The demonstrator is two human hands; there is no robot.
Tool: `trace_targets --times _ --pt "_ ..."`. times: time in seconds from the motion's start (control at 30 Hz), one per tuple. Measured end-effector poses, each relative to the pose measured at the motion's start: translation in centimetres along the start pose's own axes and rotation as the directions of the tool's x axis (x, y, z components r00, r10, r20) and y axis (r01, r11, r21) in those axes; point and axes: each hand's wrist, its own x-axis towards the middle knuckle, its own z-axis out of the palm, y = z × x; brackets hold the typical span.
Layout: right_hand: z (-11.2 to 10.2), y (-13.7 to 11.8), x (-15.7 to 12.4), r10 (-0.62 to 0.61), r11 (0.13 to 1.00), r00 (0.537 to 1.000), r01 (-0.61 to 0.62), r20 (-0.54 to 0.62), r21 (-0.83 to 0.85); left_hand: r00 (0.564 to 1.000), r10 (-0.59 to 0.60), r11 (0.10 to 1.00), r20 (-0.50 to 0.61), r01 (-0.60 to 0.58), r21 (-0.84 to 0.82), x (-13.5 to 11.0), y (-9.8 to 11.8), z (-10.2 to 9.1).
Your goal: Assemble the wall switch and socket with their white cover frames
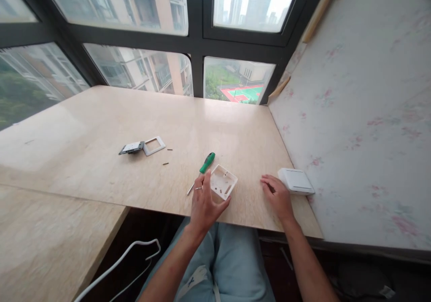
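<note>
My left hand [203, 203] is near the front edge of the wooden table [101, 167], with a ring on one finger. Its thumb and fingers close on the near side of a white plastic wall box [223, 181], which lies open side up. A green-handled screwdriver [203, 167] lies just behind that hand. My right hand [278, 195] rests flat on the table with fingers stretched out, holding nothing. A white switch unit [295, 180] sits just right of it, against the wall.
Farther back on the left lie a grey switch module [132, 148], a white frame [154, 145] and two small screws [167, 156]. A papered wall [357, 113] bounds the table on the right, windows at the back. A white cable [121, 261] hangs below the table edge.
</note>
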Motion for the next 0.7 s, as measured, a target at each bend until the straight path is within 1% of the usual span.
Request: trace_targets --times 0.17,0.4,0.6,0.7 --pt "-0.1 -0.4 0.0 0.009 1.0 1.0 -0.009 -0.002 0.005 0.997 -0.02 0.999 0.073 0.023 -0.042 -0.6 -0.8 0.1" --pt "-0.2 -0.7 0.0 0.015 1.0 1.0 -0.015 0.008 0.0 0.992 -0.039 0.998 0.117 0.045 -0.047 -1.0 -1.2 0.3" --pt "-0.2 -0.8 0.0 0.019 1.0 1.0 -0.019 0.012 -0.008 0.973 -0.033 0.992 0.23 0.059 -0.107 -1.0 -1.9 -0.1" --pt "-0.2 -0.8 0.0 0.017 1.0 1.0 -0.017 0.011 -0.009 0.958 -0.007 0.992 0.286 0.043 -0.119 -0.9 -2.4 -0.6"
